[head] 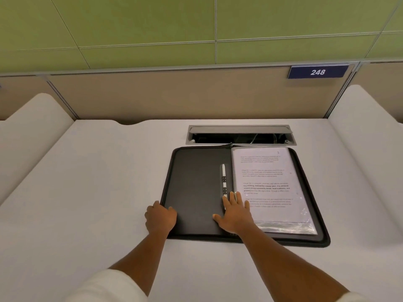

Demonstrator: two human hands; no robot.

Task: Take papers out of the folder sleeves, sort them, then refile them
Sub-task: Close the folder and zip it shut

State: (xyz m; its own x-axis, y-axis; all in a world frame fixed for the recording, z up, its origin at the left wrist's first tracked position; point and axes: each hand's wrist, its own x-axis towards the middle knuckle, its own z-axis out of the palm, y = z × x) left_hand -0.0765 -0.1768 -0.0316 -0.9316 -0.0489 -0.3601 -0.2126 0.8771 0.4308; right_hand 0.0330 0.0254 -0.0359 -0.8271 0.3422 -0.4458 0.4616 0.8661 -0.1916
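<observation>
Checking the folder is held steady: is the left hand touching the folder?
Touching. The head view shows the left hand resting with curled fingers on the left edge of the open black folder, with no gap visible.

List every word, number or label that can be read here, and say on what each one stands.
"248": white digits on the blue sign fixed to the partition behind the desk.
"3": a small mark, probably this digit, at the top of the printed page in the folder's clear sleeve.
Paragraphs on that page: some bold lines, all too small and blurred to read.
Pen in the folder: no readable text.
</observation>
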